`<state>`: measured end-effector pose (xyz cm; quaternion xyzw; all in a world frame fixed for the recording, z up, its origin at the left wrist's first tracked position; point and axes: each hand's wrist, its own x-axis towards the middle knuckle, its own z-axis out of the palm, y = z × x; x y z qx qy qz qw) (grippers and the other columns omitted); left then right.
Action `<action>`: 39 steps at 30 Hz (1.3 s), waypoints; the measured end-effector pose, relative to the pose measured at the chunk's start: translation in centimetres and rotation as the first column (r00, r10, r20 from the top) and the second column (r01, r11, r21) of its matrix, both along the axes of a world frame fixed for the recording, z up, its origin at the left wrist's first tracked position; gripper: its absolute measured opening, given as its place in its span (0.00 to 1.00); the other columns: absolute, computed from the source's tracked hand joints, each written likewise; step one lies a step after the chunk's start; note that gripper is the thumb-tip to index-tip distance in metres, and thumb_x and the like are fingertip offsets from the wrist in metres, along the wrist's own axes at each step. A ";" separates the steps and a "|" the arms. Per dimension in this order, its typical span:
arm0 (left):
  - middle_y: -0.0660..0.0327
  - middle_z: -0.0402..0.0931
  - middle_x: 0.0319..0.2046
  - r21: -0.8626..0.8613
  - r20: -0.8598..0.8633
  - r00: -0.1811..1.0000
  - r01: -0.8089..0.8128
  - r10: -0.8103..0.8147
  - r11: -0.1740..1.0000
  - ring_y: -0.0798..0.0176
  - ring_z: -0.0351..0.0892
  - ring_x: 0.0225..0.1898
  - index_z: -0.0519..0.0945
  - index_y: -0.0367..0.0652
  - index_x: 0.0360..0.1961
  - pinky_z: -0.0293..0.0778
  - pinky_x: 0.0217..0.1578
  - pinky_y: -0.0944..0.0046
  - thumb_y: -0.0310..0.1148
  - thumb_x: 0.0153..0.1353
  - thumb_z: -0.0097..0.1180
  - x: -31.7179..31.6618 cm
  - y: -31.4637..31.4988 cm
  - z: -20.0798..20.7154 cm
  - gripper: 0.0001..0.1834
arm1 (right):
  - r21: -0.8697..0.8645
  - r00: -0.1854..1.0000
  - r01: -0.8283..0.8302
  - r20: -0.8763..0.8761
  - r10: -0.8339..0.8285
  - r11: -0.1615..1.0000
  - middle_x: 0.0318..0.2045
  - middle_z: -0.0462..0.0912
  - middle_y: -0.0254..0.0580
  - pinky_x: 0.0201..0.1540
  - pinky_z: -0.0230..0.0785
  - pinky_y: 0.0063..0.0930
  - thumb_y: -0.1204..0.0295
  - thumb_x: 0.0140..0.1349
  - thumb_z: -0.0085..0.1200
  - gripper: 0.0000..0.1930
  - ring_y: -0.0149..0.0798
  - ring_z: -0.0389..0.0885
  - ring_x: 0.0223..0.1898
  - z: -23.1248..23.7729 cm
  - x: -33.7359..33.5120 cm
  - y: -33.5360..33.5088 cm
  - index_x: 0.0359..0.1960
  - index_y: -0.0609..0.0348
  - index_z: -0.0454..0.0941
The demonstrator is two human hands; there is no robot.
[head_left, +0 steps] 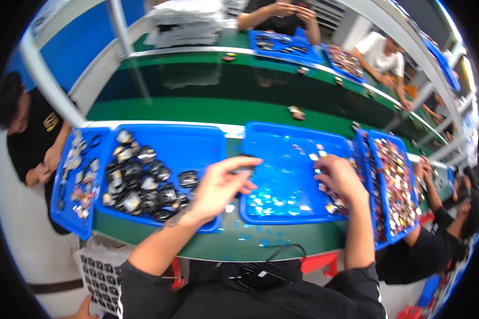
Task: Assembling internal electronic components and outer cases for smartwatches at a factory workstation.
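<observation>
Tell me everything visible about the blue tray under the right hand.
The blue tray is shallow and roughly rectangular, with rounded corners and a raised rim, apparently plastic. It lies flat, open side up, on the green work surface. Bright glints speckle its lower left floor; small pale and reddish pieces lie mostly toward its right side. The right hand is over that side, and the left hand reaches over its left edge; whether either touches the tray is unclear.

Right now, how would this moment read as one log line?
left hand: holds dark part | right hand: at small pieces in blue tray | right grip: unclear
</observation>
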<state>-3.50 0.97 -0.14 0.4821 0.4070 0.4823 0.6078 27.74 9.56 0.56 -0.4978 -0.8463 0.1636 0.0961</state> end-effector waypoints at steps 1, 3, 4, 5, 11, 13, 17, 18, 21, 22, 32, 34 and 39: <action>0.57 0.77 0.47 0.041 -0.042 0.999 0.010 -0.008 0.999 0.65 0.82 0.37 0.75 0.39 0.56 0.79 0.40 0.68 0.29 0.67 0.50 0.1 0.1 0.0 0.17 | 0.001 0.999 0.041 0.012 -0.041 0.999 0.33 0.81 0.49 0.41 0.73 0.40 0.77 0.50 0.62 0.07 0.51 0.80 0.35 -0.3 0.2 0.1 0.33 0.61 0.80; 0.60 0.78 0.45 0.063 -0.032 0.999 0.041 -0.039 0.997 0.69 0.81 0.36 0.76 0.42 0.56 0.78 0.38 0.70 0.30 0.67 0.51 0.6 0.3 0.0 0.16 | 0.054 0.997 0.080 0.017 -0.081 0.995 0.30 0.80 0.52 0.40 0.73 0.40 0.79 0.51 0.59 0.06 0.53 0.80 0.35 0.0 0.6 -0.5 0.32 0.62 0.81; 0.62 0.78 0.44 0.053 -0.032 0.997 0.075 -0.073 0.996 0.70 0.80 0.35 0.76 0.42 0.55 0.78 0.37 0.70 0.29 0.67 0.51 0.9 0.4 -0.4 0.16 | 0.116 0.995 0.088 -0.064 -0.081 0.989 0.31 0.80 0.53 0.39 0.72 0.41 0.79 0.53 0.57 0.04 0.54 0.80 0.35 -0.2 1.1 -1.0 0.31 0.64 0.80; 0.61 0.77 0.46 0.098 -0.044 0.995 0.089 -0.085 0.991 0.70 0.80 0.35 0.77 0.43 0.54 0.78 0.36 0.70 0.28 0.67 0.50 1.2 0.7 -0.7 0.15 | 0.196 0.992 0.104 -0.085 -0.089 0.975 0.31 0.80 0.53 0.39 0.71 0.41 0.80 0.55 0.54 0.03 0.54 0.79 0.34 0.1 1.2 -1.6 0.31 0.65 0.79; 0.60 0.69 0.43 0.334 -0.293 0.952 0.019 0.084 0.942 0.67 0.74 0.41 0.80 0.46 0.51 0.75 0.39 0.69 0.29 0.62 0.58 1.7 -0.3 -1.0 0.15 | 0.228 0.975 0.191 -0.157 -0.158 0.955 0.33 0.78 0.52 0.39 0.71 0.39 0.82 0.60 0.47 0.09 0.53 0.79 0.37 3.0 -1.8 -5.3 0.41 0.61 0.75; 0.60 0.69 0.44 0.348 -0.319 0.944 0.032 0.086 0.937 0.68 0.74 0.40 0.81 0.46 0.50 0.74 0.39 0.69 0.29 0.60 0.60 1.5 -0.7 -0.8 0.15 | 0.031 0.963 -0.069 -0.258 0.074 0.997 0.34 0.80 0.52 0.38 0.72 0.40 0.81 0.58 0.52 0.12 0.54 0.81 0.37 4.6 -4.7 -6.3 0.45 0.60 0.73; 0.59 0.70 0.44 0.185 -0.382 0.917 0.195 -0.113 0.963 0.69 0.74 0.38 0.84 0.43 0.44 0.71 0.35 0.71 0.30 0.58 0.64 1.1 -1.5 0.9 0.12 | -0.114 0.887 -0.347 -0.364 0.286 0.931 0.32 0.81 0.51 0.36 0.73 0.39 0.79 0.60 0.54 0.13 0.52 0.82 0.36 5.8 -8.1 -7.2 0.46 0.62 0.71; 0.59 0.70 0.44 0.185 -0.381 0.915 0.213 -0.130 0.959 0.69 0.74 0.38 0.84 0.43 0.44 0.71 0.35 0.71 0.30 0.58 0.64 1.3 -1.5 0.6 0.12 | -0.134 0.859 -0.390 -0.408 0.308 0.911 0.32 0.81 0.51 0.36 0.74 0.37 0.79 0.60 0.54 0.13 0.51 0.83 0.36 5.9 -8.4 -7.3 0.46 0.62 0.71; 0.60 0.71 0.41 0.301 -0.320 0.939 0.225 -0.124 0.927 0.73 0.71 0.34 0.85 0.40 0.38 0.69 0.31 0.73 0.29 0.56 0.64 1.8 -1.3 -0.2 0.09 | -0.100 0.828 -0.312 -0.517 0.219 0.945 0.32 0.82 0.48 0.36 0.75 0.30 0.79 0.60 0.57 0.12 0.42 0.84 0.35 5.7 -8.8 -7.6 0.45 0.63 0.72; 0.60 0.71 0.41 0.301 -0.318 0.939 0.230 -0.130 0.925 0.73 0.71 0.34 0.85 0.40 0.38 0.69 0.31 0.73 0.29 0.56 0.64 1.9 -1.4 0.0 0.09 | -0.101 0.830 -0.305 -0.516 0.213 0.947 0.32 0.82 0.48 0.36 0.75 0.30 0.79 0.60 0.57 0.12 0.42 0.84 0.35 5.4 -8.7 -7.8 0.45 0.63 0.72; 0.60 0.72 0.40 0.216 -0.307 0.952 0.073 -0.003 0.974 0.76 0.69 0.28 0.83 0.38 0.35 0.66 0.25 0.74 0.27 0.56 0.64 2.9 -2.5 0.3 0.06 | -0.479 0.600 -0.143 -0.738 -0.310 0.866 0.27 0.77 0.31 0.30 0.66 0.17 0.73 0.67 0.53 0.06 0.21 0.72 0.28 1.9 -8.5 -9.0 0.34 0.64 0.74; 0.59 0.73 0.41 0.347 -0.349 0.937 0.105 0.024 0.932 0.76 0.70 0.27 0.82 0.37 0.36 0.67 0.25 0.74 0.26 0.57 0.62 3.0 -2.4 0.3 0.06 | -0.494 0.599 -0.191 -0.743 -0.299 0.848 0.26 0.76 0.30 0.29 0.65 0.18 0.72 0.68 0.51 0.07 0.21 0.71 0.27 1.4 -8.5 -8.8 0.34 0.63 0.74; 0.58 0.73 0.43 0.323 -0.338 0.941 0.104 0.012 0.941 0.72 0.75 0.33 0.81 0.35 0.36 0.70 0.27 0.74 0.25 0.59 0.61 3.3 -2.5 0.1 0.06 | -0.239 0.796 0.094 -0.565 -0.218 0.966 0.24 0.75 0.39 0.30 0.68 0.29 0.73 0.68 0.48 0.05 0.35 0.76 0.28 1.0 -8.9 -8.4 0.34 0.61 0.73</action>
